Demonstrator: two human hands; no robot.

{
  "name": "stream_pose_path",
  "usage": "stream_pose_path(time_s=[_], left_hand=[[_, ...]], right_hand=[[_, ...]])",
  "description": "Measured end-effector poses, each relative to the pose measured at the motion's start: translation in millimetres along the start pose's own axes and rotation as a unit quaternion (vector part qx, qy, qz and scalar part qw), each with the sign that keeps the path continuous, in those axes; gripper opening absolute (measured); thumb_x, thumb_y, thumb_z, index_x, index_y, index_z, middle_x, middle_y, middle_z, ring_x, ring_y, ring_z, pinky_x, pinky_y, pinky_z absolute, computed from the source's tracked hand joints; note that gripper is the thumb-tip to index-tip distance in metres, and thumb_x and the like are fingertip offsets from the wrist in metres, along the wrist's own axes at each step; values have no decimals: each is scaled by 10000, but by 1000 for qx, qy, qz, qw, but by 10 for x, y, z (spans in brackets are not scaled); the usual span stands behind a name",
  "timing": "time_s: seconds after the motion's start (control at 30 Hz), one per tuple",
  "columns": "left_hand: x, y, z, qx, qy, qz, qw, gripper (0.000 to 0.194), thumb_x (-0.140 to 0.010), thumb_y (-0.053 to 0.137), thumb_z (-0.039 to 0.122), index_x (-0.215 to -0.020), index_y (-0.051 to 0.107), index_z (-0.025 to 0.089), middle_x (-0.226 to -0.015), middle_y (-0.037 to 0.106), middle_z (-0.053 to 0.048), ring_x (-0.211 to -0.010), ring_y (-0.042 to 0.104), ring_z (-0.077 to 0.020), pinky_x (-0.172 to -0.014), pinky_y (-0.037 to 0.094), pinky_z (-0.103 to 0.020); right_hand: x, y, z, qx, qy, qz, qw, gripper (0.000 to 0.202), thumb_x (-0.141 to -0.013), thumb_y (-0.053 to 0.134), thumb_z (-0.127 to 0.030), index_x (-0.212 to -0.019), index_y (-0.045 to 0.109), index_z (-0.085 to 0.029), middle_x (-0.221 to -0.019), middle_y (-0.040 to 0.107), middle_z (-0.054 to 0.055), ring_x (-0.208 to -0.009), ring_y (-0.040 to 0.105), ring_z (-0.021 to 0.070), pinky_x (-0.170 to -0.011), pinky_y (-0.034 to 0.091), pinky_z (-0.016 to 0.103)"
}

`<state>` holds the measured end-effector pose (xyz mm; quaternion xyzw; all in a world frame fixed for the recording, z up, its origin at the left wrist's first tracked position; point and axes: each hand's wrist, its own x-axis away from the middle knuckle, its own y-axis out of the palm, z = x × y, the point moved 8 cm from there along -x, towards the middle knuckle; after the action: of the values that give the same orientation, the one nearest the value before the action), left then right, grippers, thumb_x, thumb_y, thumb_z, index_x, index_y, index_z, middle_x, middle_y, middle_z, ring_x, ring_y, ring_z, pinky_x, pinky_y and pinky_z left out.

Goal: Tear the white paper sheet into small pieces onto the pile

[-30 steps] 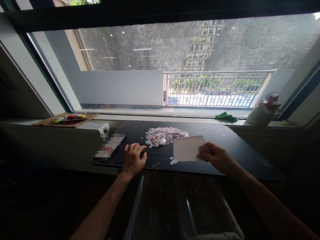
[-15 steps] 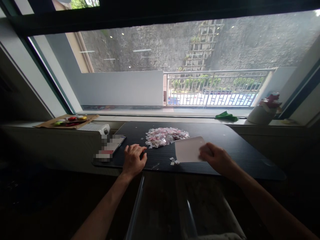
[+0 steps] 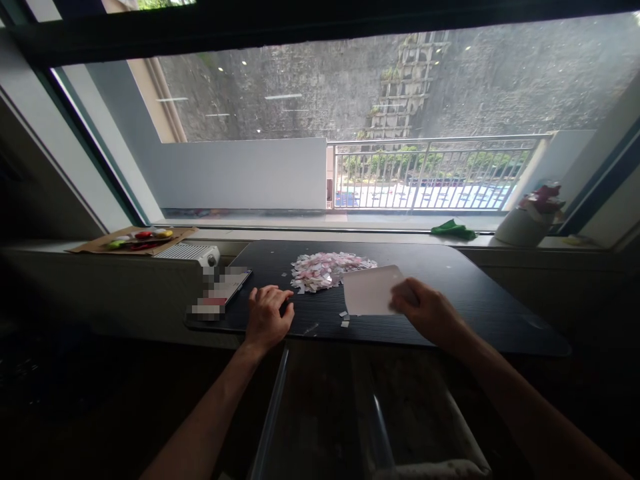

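While right hand (image 3: 419, 301) clamps one card (image 3: 369, 292) | left hand (image 3: 269, 317), thumb apart, seemingly on table (image 3: 445, 272) | one scrap pile (image 3: 323, 271)

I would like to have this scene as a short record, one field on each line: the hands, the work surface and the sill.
Left hand: at the near edge of the table, fingers bent, no object visible in it
Right hand: grips a pale card by its right end
Pile: pink and white scraps on the table; the card overlaps its right part in view, contact unclear
Loose scraps: by the card's near left corner
Sill: green cloth, pot, brown sheet
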<state>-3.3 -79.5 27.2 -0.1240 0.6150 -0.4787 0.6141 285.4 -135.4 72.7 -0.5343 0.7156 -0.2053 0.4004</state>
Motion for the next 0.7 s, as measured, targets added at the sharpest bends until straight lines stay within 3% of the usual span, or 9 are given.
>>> stream_pose_path(time_s=[0.1,0.33,0.53,0.7], left_hand=[[1,-4,2,1,0,1,1000,193,-791,509,231,-935,636,221,-914,683,-44,-1062,537,-262,-1023,269,-505],[3,-13,25,5,2,4,1000,202,-795,502,224,-944,638,206,-908,679,-46,-1071,529,-264,-1031,257,-514],[7,-6,4,3,0,6,1000,193,-789,505,233,-928,639,219,-891,680,-43,-1059,537,-265,-1019,273,-504],[5,-12,7,1,9,10,1000,199,-797,494,246,-934,636,223,-894,681,-42,-1058,539,-267,-1024,260,-510]], right_hand=[[5,16,-15,12,-15,-7,1000,158,-744,513,-327,-778,604,-203,-636,618,-2,-543,501,131,-520,362,241],[82,-225,34,70,-7,11,997,125,-739,531,-323,-774,598,-224,-620,611,-16,-532,505,130,-514,355,234],[106,-192,65,96,0,-21,995,108,-734,517,-325,-728,559,-225,-586,594,-18,-511,511,136,-493,343,235],[207,-451,184,88,1,1,996,113,-730,538,-328,-687,527,-224,-569,585,-24,-517,511,131,-500,345,233]])
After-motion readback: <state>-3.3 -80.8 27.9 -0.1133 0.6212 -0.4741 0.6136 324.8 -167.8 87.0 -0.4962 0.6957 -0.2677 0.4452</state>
